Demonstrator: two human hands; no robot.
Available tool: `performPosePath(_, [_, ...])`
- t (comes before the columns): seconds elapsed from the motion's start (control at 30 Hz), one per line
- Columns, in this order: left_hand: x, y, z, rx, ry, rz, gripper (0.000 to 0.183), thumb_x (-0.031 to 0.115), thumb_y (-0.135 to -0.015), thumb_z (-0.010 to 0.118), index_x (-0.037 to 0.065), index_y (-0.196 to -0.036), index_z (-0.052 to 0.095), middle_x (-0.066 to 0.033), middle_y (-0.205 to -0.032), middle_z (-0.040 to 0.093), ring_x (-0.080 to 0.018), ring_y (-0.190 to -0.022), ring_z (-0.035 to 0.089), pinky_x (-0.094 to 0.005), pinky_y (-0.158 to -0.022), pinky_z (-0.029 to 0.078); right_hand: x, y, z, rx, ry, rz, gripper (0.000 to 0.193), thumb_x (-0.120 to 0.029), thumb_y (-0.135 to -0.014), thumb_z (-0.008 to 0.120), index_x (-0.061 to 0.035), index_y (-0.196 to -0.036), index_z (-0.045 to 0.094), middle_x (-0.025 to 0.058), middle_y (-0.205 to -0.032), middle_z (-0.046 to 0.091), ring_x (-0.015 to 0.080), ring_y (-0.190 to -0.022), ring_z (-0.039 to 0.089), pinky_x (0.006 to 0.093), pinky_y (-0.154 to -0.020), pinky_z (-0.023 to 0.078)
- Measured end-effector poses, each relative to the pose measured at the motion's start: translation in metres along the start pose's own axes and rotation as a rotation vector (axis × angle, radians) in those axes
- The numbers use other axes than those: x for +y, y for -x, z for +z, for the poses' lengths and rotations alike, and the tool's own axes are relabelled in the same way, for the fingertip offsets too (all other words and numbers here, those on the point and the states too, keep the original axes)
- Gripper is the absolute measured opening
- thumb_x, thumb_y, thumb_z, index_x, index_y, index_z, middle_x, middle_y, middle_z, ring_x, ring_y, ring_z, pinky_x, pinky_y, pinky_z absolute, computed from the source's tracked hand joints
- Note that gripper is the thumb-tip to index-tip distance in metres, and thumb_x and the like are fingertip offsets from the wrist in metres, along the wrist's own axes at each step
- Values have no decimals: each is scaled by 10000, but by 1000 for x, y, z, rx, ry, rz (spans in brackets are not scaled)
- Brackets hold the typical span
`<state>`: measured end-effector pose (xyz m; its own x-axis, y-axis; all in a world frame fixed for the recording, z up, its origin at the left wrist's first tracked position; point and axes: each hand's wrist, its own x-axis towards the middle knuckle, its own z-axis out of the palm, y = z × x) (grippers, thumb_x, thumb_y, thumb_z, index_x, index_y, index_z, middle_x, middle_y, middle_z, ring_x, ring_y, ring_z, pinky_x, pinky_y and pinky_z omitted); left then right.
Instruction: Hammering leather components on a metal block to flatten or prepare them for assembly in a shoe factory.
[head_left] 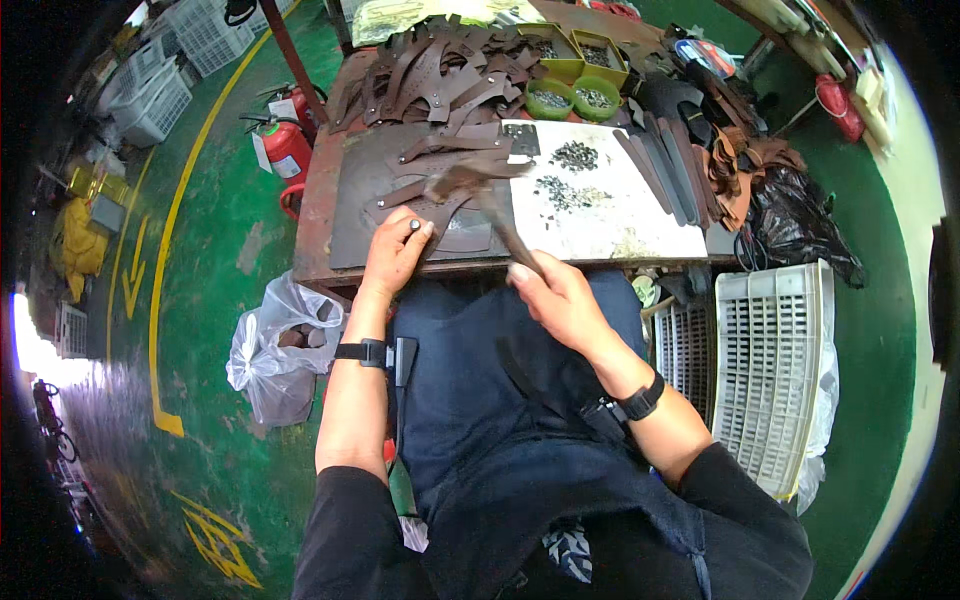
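Observation:
My left hand (393,255) is closed around a short metal rod like a punch or setter (415,226), held upright over brown leather pieces (440,150) at the front of the table. My right hand (560,298) grips the handle of a hammer (508,232). The hammer's head is smeared by motion and hangs above the leather, to the right of and beyond my left hand. Bright metal rivets show on some pieces. Fingers and hammer hide part of the leather under the rod.
A dark mat (352,190) and a white board (640,220) with small metal fasteners (575,155) cover the tabletop. Behind are piled leather pieces (400,80), green bowls (549,100) and yellow boxes (600,58). Leather strips (665,165) lie right. A white crate (765,360) stands below.

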<state>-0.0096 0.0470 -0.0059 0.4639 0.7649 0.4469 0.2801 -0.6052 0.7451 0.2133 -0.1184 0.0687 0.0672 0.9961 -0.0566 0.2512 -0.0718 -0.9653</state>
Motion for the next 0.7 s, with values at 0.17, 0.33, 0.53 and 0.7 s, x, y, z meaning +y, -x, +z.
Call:
performPosePath(0.17, [19, 0, 11, -6, -411, 254, 218, 227, -919, 591, 18, -915, 653, -158, -1035, 649, -322, -993, 601, -404, -917, 427, 15, 44, -22, -21, -344, 132, 266, -320, -982, 595, -64, -913, 602, -65, -630, 478, 29, -528, 439, 212, -473, 349])
performPosePath(0.33, [49, 14, -9, -206, -321, -94, 216, 188, -940, 539, 23, -996, 667, -157, -1147, 659, -325, -1163, 578, -405, -1015, 403, 32, 62, -38, 79, -275, 118, 264, -314, -981, 601, -62, -903, 624, -71, -650, 481, 24, -538, 428, 211, -477, 331])
performPosePath(0.53, [30, 40, -27, -167, -189, -36, 243, 164, -946, 531, 18, -1081, 671, -173, -1147, 657, -323, -1160, 590, -402, -1001, 436, 55, 62, -31, 82, -222, 187, 284, -337, -988, 591, -68, -903, 625, -65, -639, 482, 33, -549, 432, 229, -486, 342])
performPosePath(0.7, [32, 48, -33, -171, -183, -73, 238, 161, -948, 530, 19, -1069, 677, -165, -1150, 664, -317, -1167, 592, -399, -1002, 437, -8, 56, -33, 189, -212, -49, 290, -327, -989, 588, -39, -971, 614, -62, -640, 478, 29, -555, 433, 214, -500, 345])
